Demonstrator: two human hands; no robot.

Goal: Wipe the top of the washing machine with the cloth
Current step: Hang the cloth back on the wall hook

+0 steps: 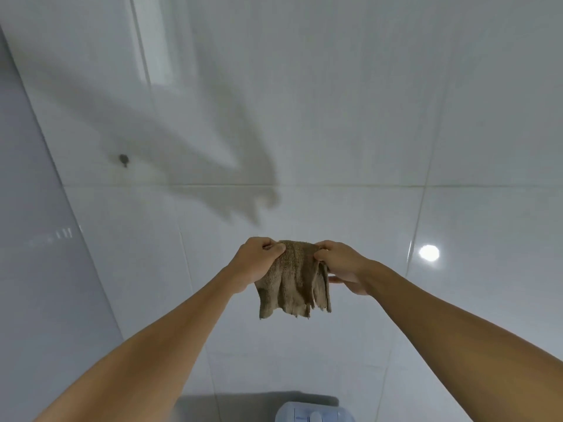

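Nearest, at 6 o'clock on the bottom edge: a pale blue rounded object (313,412), only its top showing, with a whitish fitting on it. Cannot tell what it is. A grey shadow lies on the wall just behind it.

Two bare forearms run up from 7 and 5 o'clock, converging toward frame centre.

Left hand (257,261), slightly below centre: fingers curled, thumb pressed down, pinching the upper left edge of the cloth (292,281). Clenched on the fabric.

Right hand (341,266), just right of the left: thumb and forefinger nip the upper right edge of the cloth; the lower fingers are looser, partly extended behind the fabric.

Cloth: brown-tan, coarse weave, frayed along the bottom. Held up in the air between the two hands, top edge stretched short between them, the rest hanging in folds toward 6 o'clock. It touches nothing but the hands.

Beyond: white glossy tiled wall (396,117), grout lines crossing at mid-height. A round light reflection (429,253) at 3 o'clock. Shadow of arms and cloth (213,166) thrown toward 10 o'clock. A small dark spot (123,159) at 9 o'clock, nature unclear. A wall corner slants down the left side; a bright vertical strip sits at 11 o'clock.
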